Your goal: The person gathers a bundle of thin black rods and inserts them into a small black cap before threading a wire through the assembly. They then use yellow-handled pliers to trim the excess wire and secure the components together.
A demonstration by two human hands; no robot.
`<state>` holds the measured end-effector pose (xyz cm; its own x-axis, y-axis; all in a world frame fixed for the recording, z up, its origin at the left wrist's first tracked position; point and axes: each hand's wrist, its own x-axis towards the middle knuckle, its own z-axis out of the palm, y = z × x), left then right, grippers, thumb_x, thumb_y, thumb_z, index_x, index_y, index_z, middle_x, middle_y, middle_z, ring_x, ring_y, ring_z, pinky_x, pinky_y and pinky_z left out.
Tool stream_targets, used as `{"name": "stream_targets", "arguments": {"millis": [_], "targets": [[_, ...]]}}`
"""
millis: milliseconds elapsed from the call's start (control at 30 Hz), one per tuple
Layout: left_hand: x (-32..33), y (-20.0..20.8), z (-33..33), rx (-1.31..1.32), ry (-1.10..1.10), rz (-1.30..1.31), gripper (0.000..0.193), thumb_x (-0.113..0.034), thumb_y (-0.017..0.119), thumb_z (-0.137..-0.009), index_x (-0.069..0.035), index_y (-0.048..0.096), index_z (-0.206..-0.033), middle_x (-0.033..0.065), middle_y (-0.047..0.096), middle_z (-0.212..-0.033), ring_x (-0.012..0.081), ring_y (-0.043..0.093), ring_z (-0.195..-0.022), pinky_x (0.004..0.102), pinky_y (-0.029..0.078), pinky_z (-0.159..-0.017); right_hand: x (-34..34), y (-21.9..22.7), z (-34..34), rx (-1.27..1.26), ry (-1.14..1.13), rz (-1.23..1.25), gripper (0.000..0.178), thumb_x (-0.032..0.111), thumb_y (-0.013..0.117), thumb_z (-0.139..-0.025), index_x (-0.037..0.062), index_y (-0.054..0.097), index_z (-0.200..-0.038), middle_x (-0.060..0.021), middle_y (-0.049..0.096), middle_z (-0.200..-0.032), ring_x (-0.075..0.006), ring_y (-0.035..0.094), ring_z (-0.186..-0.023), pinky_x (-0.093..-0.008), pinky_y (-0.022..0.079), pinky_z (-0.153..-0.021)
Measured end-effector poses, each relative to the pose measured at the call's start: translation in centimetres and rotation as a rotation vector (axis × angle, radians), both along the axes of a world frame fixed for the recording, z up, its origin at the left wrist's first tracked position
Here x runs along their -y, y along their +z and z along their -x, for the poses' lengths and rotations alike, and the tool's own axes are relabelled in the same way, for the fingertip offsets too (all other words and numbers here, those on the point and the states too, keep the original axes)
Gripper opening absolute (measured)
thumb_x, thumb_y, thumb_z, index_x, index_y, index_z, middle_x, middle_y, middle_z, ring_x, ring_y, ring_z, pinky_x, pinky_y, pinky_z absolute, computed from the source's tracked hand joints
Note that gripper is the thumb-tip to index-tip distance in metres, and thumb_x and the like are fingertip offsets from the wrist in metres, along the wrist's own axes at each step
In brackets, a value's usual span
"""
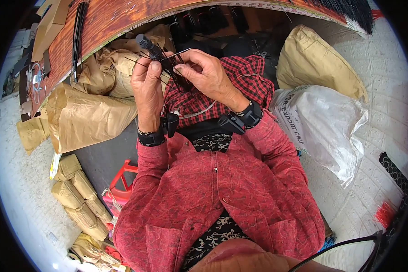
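My left hand (148,84) is closed, its thumb and fingers pinching thin black strips beside a black cylinder (147,44) with a ribbed body. From the other side my right hand (208,78) is closed too, pinching a thin black strip (184,51) between thumb and forefinger. A loose bunch of similar black strips (181,82) hangs between the hands, over my lap. Under them lies a red and black checked cloth (254,84). How the strips join the cylinder is partly hidden by my fingers.
A wooden table (111,20) runs along the far side, bearing a bundle of long black rods (79,34) and a cardboard box (50,27). Black strips (349,13) overhang its right end. Brown paper sacks (88,115) stand left; a white sack (315,122) and tan sack (319,61) stand right.
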<state>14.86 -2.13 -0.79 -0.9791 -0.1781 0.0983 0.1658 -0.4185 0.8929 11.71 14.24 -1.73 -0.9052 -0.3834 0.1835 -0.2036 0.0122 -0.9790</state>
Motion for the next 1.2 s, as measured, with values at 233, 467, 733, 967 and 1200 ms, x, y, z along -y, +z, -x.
{"name": "stream_targets", "arguments": {"millis": [233,467,733,967,1200], "targets": [[-0.2,-0.2,-0.3,0.006,0.024,-0.005,0.026,-0.013,0.066,-0.092,0.002,0.060,-0.113,0.0166,0.068,-0.111,0.0201,0.063,-0.102,0.0342,0.045,-0.098,0.1,-0.3,-0.1,-0.028,-0.004,0.027,0.021,0.016,0.065,-0.092,-0.0031,0.062,-0.101,-0.0065,0.061,-0.086,-0.0120,0.056,-0.072,-0.0266,0.047,-0.065],[0.1,-0.7,-0.4,0.003,0.004,-0.005,0.025,-0.012,0.066,-0.091,0.000,0.060,-0.113,0.0202,0.065,-0.118,0.0229,0.062,-0.109,0.0370,0.044,-0.101,0.6,-0.9,-0.3,-0.163,-0.050,-0.022,0.029,0.026,0.062,-0.093,-0.0018,0.063,-0.101,-0.0132,0.061,-0.090,-0.0283,0.061,-0.080,-0.0361,0.049,-0.070],[0.2,-0.9,-0.3,-0.017,-0.007,-0.006,0.022,-0.010,0.066,-0.091,-0.002,0.061,-0.111,0.0226,0.064,-0.119,0.0262,0.061,-0.113,0.0395,0.043,-0.102,0.5,-0.8,-0.4,-0.137,-0.043,-0.038,0.033,0.031,0.061,-0.093,-0.0003,0.065,-0.102,-0.0146,0.062,-0.092,-0.0328,0.062,-0.084,-0.0391,0.049,-0.073],[0.2,-1.0,-0.2,-0.014,-0.012,-0.022,0.021,-0.009,0.066,-0.091,-0.003,0.061,-0.110,0.0229,0.064,-0.119,0.0264,0.062,-0.112,0.0395,0.043,-0.102,0.5,-0.8,-0.2,-0.113,-0.035,-0.023,0.035,0.033,0.061,-0.093,-0.0003,0.065,-0.102,-0.0146,0.061,-0.091,-0.0326,0.062,-0.084,-0.0390,0.049,-0.072],[0.2,-1.1,-0.1,-0.011,-0.009,-0.043,0.021,-0.008,0.066,-0.090,-0.003,0.061,-0.110,0.0224,0.065,-0.118,0.0262,0.062,-0.111,0.0391,0.044,-0.101,0.4,-0.7,-0.1,-0.088,-0.027,-0.031,0.037,0.035,0.061,-0.093,-0.0008,0.065,-0.101,-0.0146,0.061,-0.090,-0.0325,0.062,-0.083,-0.0385,0.049,-0.072]]}}
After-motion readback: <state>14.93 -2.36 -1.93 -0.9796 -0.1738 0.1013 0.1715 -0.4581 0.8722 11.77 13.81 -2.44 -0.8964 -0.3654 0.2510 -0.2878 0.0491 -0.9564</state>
